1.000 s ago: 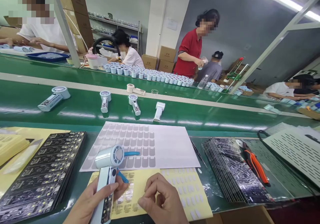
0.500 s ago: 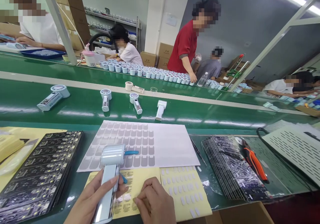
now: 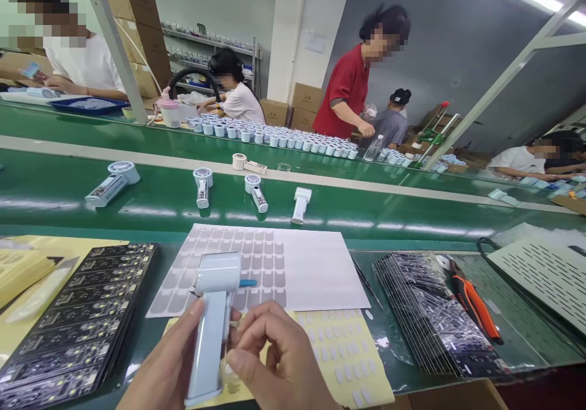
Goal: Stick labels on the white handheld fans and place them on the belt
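Holding the fan (image 3: 210,337) head-up over the yellow sheet (image 3: 382,376), its smooth side towards the person, the left hand (image 3: 165,364) has its grip pressed around the handle, thumb along the left edge, probably to steady it and leave the opposite edge free. There the right hand (image 3: 281,361) curls thumb and forefinger in close; whether that grip pinches anything cannot be told. A blue strap (image 3: 248,283) juts out beside the fan's head. Behind it lies the white sheet (image 3: 325,269) with grey labels, both sheets apparently set centrally for either hand to reach. Boards (image 3: 86,312) lie stacked left; tweezers (image 3: 367,282) and pliers (image 3: 476,309) lie right, seemingly at the ready on the desk (image 3: 526,346). Beyond, four more fans (image 3: 202,187) rest spaced apart on the green belt (image 3: 389,205).
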Tool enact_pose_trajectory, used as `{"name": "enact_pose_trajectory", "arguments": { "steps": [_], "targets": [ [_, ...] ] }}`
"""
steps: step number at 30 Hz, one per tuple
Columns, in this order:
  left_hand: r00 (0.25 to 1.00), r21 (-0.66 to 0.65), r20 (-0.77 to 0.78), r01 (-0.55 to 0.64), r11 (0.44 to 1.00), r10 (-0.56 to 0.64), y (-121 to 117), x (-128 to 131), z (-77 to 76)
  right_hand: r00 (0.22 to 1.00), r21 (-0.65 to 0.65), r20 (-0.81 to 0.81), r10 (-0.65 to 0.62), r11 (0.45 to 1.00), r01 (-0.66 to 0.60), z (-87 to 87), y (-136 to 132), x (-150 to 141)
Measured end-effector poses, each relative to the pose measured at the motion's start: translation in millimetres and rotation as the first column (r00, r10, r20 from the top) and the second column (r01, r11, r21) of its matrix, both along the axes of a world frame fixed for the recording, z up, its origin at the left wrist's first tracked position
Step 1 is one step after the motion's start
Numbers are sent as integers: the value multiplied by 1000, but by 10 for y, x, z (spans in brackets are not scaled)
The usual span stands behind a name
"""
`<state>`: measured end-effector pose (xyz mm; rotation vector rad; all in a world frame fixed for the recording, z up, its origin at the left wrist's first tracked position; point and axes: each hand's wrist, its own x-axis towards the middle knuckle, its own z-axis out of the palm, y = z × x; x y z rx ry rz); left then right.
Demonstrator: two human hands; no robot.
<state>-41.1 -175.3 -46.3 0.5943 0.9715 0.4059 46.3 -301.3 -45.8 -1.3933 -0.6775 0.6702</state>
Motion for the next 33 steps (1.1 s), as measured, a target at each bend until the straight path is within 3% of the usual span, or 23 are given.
{"name": "enact_pose_trajectory", "arguments": {
  "steps": [6, 13, 17, 20, 23, 25, 26, 28, 30, 32, 33],
  "targets": [
    [997, 138, 57, 48, 989, -56, 2, 99, 35, 997, -122, 61, 52, 991, -44, 74, 194, 44],
    [998, 87, -28, -55, 995, 58, 56, 174, -11, 990, -153, 135, 43, 988, -23, 108, 263, 62],
    [999, 80, -11, -41, 996, 42, 79, 201, 5, 941, -199, 333, 60, 980, 8, 38, 289, 53],
    [998, 112, -19, -59, 992, 62, 68, 213, 70, 921, -82, 390, 5, 996, 29, -31, 309, 29],
    [998, 9, 48, 39, 999, -39, 80, 220, 164, 977, 84, 186, -104, 992, 89, -69, 312, 85],
    [989, -33, 85, 127, 991, -124, 144, 245, 225, 980, 127, 104, -167, 980, 153, -82, 294, 228],
    [981, 2, 97, 166, 986, -166, 200, 274, 252, 972, 105, 132, -197, 977, 184, -90, 281, 334],
    [969, 145, 99, 211, 967, -226, 362, 384, 300, 917, -63, 340, -206, 968, 241, -113, 257, 589],
    [968, 263, 45, 227, 938, -247, 571, 577, 331, 813, -328, 574, -95, 883, 335, -152, 252, 850],
    [975, 320, -32, 220, 922, -221, 797, 842, 334, 744, -461, 668, 15, 793, 398, -205, 281, 1061],
    [976, 343, -53, 218, 914, -213, 907, 995, 320, 727, -486, 685, 49, 774, 406, -235, 309, 1137]
  ]
}}
